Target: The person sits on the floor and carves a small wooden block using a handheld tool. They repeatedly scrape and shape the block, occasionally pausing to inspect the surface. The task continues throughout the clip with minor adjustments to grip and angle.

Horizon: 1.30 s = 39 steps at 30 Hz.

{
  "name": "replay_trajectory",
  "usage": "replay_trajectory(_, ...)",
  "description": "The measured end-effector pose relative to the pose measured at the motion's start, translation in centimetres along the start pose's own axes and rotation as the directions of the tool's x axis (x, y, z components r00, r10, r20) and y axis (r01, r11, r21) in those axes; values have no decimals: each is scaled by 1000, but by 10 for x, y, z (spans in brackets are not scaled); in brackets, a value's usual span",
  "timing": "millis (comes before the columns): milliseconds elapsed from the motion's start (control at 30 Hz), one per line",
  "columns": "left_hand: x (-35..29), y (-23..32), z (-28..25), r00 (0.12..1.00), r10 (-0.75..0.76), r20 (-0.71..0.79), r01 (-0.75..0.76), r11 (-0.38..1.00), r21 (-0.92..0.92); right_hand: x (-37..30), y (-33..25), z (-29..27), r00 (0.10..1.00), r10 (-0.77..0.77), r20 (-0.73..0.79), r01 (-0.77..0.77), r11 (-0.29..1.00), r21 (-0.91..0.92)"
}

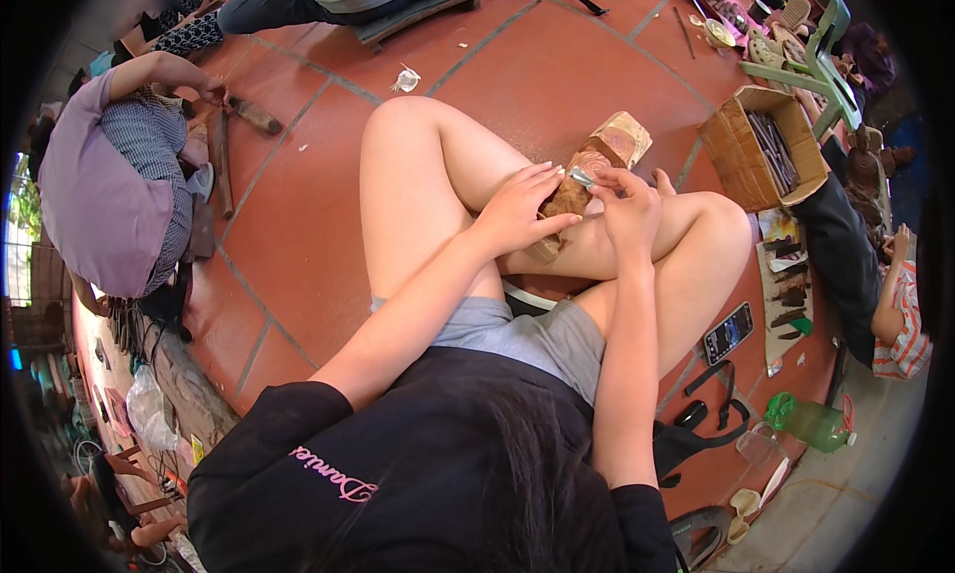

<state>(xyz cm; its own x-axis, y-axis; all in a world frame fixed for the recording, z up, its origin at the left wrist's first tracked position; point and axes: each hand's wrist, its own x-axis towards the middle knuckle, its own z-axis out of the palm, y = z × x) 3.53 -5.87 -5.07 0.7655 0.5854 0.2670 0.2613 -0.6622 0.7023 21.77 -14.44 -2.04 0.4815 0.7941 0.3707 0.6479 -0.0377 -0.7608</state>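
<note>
A carved wood block (594,160), reddish brown with pale ends, lies slanted across my crossed legs. My left hand (520,209) grips its near left side, with the fingers over the edge and the thumb stretched across the lower part. Above the block, my right hand (629,207) pinches a small folded grey piece (582,177) against the carved face. It may be sandpaper, but its kind is too small to tell. Part of the block is hidden under both hands.
At right stand a cardboard box (734,155) of thin tools and a green plastic chair (821,71). A phone (729,332), a black strap bag (696,429) and a green bottle (818,424) lie nearer. On the left, a person in a mauve shirt (104,195) sits by wooden pieces (221,165).
</note>
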Motion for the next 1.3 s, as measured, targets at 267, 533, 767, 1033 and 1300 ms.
replay_trajectory(267, 0, 1, 0, 1000, -5, 10, 4, 999, 43, -4, 6, 2, 993, -108, -36, 104, 990, -99)
replay_trajectory(533, -1, 11, -7, 995, -91, 30, 91, 996, 9, -5, 0, -5, 992, -127, 3, 126, 980, -154)
replay_trajectory(767, 0, 15, -6, 993, 45, -109, -50, 998, -37, -5, -9, -6, 970, -242, 7, 237, 944, -229)
replay_trajectory(1033, 0, 12, -5, 981, 117, -152, -113, 993, 38, -1, -11, -8, 939, -341, 34, 341, 920, -194)
replay_trajectory(1300, 3, 13, -5, 965, 115, -235, -108, 993, 43, -4, -11, -6, 939, -340, 56, 344, 916, -205)
